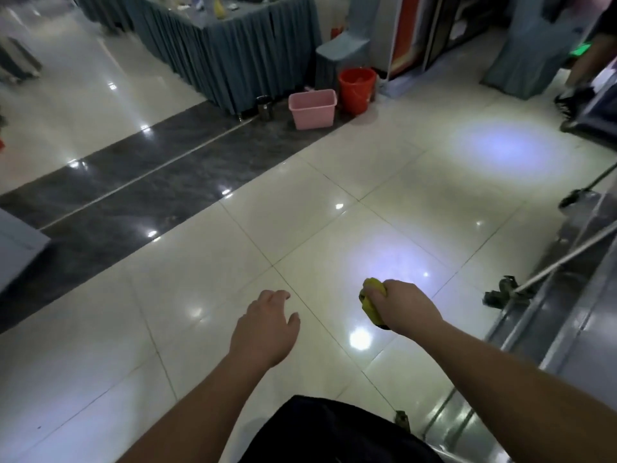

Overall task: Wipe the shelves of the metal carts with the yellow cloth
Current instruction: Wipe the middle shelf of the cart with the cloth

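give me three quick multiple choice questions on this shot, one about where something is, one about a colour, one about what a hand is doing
1. Where does the pink bin stand?
A. right beside the red bucket, near the draped table
B. on the metal cart
C. under the left hand

2. What colour is the cloth being held?
A. blue
B. yellow
C. white

3. What is the left hand doing?
A. gripping the mop handle
B. holding the cloth
C. hanging open, holding nothing

Answers:
1 A: the pink bin sits on the floor beside the red bucket, by the draped table.
2 B: the cloth bunched in the right hand is yellow.
3 C: the left hand has relaxed fingers over bare floor tiles.
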The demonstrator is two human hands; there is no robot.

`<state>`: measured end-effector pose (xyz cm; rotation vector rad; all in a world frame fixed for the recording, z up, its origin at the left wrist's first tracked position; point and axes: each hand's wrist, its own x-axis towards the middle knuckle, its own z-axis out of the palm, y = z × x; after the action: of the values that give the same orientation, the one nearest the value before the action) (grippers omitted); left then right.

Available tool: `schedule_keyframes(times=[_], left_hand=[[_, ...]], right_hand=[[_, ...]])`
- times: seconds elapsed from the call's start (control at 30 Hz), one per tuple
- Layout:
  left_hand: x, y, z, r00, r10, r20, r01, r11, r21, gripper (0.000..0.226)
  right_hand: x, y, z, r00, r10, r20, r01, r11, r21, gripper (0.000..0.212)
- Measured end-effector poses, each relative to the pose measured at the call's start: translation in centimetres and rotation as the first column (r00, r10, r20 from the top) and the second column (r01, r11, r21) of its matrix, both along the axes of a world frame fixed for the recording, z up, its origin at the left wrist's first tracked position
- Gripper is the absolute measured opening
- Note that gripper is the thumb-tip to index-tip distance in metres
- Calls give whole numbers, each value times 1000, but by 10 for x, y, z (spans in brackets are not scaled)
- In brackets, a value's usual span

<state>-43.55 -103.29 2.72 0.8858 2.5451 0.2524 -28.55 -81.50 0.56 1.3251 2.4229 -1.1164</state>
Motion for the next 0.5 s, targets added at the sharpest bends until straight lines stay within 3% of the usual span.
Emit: schedule_keyframes(times=[0.27,0.5], left_hand=[[-115,169,-29,964,-267,24,267,964,-3,52],[-187,341,-32,799,-600,30,601,799,-27,52]], right_hand=[[-50,118,-27,962,-262,73,262,965,7,48],[-63,196,-37,783,-598,170,599,799,49,48]])
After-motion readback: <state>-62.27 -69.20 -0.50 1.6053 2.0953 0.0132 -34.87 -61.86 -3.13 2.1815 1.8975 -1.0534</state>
